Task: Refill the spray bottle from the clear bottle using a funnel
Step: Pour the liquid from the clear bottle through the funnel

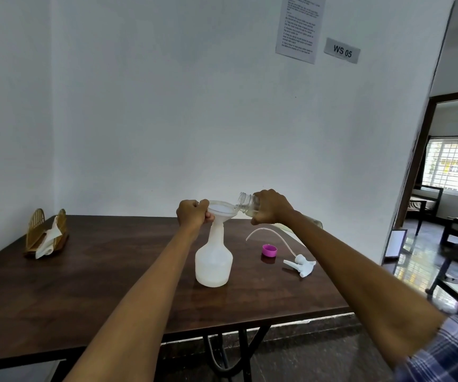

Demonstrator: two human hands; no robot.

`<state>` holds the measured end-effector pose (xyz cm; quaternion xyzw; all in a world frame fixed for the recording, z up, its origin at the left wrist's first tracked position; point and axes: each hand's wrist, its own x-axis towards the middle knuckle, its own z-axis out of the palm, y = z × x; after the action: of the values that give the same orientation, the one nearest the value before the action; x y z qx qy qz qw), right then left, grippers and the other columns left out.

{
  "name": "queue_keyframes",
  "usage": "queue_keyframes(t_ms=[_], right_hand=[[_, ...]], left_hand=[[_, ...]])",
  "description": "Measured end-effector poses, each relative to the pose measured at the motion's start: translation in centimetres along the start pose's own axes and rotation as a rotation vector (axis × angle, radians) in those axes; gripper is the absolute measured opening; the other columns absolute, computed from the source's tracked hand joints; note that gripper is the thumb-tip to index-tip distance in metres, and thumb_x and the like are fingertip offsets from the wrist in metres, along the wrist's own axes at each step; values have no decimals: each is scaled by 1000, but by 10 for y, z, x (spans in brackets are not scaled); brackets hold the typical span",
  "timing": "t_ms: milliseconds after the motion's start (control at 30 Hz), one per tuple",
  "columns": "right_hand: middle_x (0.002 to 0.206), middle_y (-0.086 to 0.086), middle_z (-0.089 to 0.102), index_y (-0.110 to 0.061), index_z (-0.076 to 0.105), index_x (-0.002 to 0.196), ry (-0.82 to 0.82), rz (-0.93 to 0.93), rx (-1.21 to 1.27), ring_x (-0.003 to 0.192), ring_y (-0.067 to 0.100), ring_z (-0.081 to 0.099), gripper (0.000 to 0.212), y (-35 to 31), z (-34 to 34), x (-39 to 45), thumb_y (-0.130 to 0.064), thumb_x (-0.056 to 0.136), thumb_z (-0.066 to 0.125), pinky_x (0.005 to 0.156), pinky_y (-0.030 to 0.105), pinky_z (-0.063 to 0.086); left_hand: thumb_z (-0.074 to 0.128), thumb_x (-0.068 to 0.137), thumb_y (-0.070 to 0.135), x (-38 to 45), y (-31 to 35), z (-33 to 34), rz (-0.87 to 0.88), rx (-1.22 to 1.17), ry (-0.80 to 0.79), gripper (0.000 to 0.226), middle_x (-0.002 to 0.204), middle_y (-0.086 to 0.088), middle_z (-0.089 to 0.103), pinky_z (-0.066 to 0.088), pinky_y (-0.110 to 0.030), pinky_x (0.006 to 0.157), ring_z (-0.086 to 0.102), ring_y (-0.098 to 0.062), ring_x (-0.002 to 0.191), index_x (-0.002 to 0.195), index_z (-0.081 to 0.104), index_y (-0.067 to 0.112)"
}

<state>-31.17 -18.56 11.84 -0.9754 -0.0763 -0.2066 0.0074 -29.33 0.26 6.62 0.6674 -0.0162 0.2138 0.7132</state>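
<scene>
While the left hand (192, 213) pinches one white plastic funnel (220, 210) seated in one translucent spray bottle (213, 260), the right hand (270, 206) grips one clear bottle (245, 203) at its 3 o'clock.

wall notice (299, 26) illegible, clear bottle (247, 204) mostly hidden

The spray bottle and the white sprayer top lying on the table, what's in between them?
A pink cap sits between the spray bottle and the sprayer top, in the head view.

White spray bottle (213, 261) upright, funnel (221, 209) in neck; clear bottle (247, 204) tilted mouth-first over funnel
</scene>
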Motion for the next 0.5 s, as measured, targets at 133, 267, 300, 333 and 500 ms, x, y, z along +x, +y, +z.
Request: queue_keyframes(t_ms=[133,267,300,333,500], right_hand=[[77,0,52,-21,37,63,-6,-2,-3,75,21,48,39,0,0,1,-25,63,76,48,21,24],[75,-1,51,-23,32,60,-8,-7,-9,75,21,47,44,0,-1,0,-26,64,76,48,22,24],[70,-3,48,-23,32,60,-10,-7,-10,75,21,47,44,0,-1,0,-25,64,76,48,22,24],[67,-5,45,-23,32,60,-14,-5,-8,75,21,47,44,0,-1,-1,-25,64,76,48,22,24],[73,-1,49,-23,31,60,-11,-6,-3,75,22,47,44,0,-1,0,-25,64,76,49,20,24]], left_hand=[[52,81,5,1,1,1,-10,-6,-14,34,30,5,47,55,-29,63,52,-6,28,49,44,6],[52,81,5,1,0,1,-6,3,-8,34,28,6,46,52,-26,60,51,-5,27,49,42,7],[52,81,6,1,0,1,-5,6,-7,34,28,6,46,52,-25,60,52,-5,28,49,42,8],[52,81,6,1,0,1,-3,9,-7,34,28,6,46,52,-25,60,52,-5,28,49,43,7],[51,81,6,2,0,1,-7,8,-5,31,30,5,47,53,-26,61,52,-5,28,50,44,7]])
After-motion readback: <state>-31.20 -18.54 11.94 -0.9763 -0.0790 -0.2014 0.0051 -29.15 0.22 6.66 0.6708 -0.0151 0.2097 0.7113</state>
